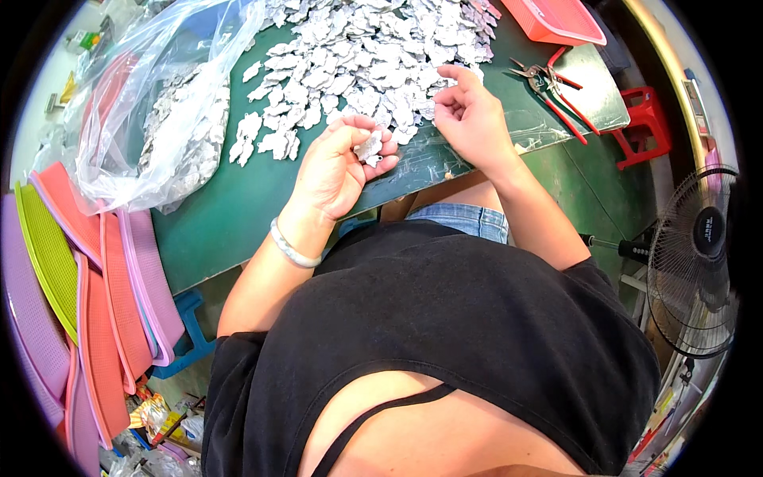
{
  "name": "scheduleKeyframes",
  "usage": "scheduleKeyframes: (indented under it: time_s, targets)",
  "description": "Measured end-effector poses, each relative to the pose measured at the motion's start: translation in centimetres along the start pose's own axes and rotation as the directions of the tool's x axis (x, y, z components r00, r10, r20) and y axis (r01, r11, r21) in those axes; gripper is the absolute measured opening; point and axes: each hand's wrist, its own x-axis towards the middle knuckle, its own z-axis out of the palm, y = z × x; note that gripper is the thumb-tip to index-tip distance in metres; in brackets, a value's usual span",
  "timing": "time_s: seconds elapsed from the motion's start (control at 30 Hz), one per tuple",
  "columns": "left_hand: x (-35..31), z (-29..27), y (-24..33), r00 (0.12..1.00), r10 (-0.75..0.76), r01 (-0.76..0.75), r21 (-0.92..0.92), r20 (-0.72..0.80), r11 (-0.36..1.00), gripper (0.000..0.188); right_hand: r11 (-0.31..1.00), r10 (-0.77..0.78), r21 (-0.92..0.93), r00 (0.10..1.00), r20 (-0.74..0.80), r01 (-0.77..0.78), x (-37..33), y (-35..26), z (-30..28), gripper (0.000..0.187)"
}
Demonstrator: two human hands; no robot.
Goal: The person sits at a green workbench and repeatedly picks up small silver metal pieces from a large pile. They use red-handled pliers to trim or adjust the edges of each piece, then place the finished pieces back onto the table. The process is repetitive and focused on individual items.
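Observation:
My left hand (342,163) is closed on a small silvery-white flat piece (369,148), gripped between thumb and fingers above the table's near edge. The piece has an irregular, wavy outline. To its right my right hand (474,119) hovers near the pile's edge. Its index finger is bent outward, while the other fingers curl toward the thumb; whatever may be inside them is hidden. Beyond both hands spreads a large heap of similar silvery-white pieces (373,60) on the green table (262,199). A few pieces (246,135) lie apart at the heap's left side.
A clear plastic bag (187,135) of similar pieces stands at left, beside stacked purple, coral and green baskets (111,294). Red-handled cutters (548,83) lie right of the heap, near a coral tray (556,20). A red stool (645,127) and black fan (695,262) stand at right.

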Motion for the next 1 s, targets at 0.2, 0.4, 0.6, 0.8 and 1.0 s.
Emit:
scheduleKeyframes:
  time_s: [0.2,0.4,0.6,0.8,1.0]
  targets:
    - [0.0,1.4,-0.1,0.999,-0.015,0.02,0.127,-0.04,0.992,0.018,0.885,0.16,0.4,0.963,0.218,-0.238,-0.2,-1.5,-0.2,0.044]
    - [0.1,0.6,-0.5,0.993,0.045,-0.022,0.205,-0.106,0.979,0.012,0.952,-0.022,0.304,0.986,0.165,-0.029,-0.4,-0.9,1.1,0.045]
    - [-0.6,0.6,0.3,0.993,0.045,-0.034,0.098,-0.109,0.995,0.008,0.855,-0.32,-0.411,0.946,0.057,0.315,-0.8,-1.7,2.0,0.052]
    - [-0.6,0.2,0.2,0.993,0.058,-0.044,0.133,-0.103,0.99,0.014,0.896,-0.287,-0.351,0.958,0.01,0.273,-0.6,-0.7,2.4,0.044]
    - [-0.6,0.7,0.4,0.995,-0.002,0.017,0.149,-0.1,0.989,0.021,0.974,-0.221,-0.027,0.973,0.071,0.224,-1.1,-2.4,1.9,0.042]
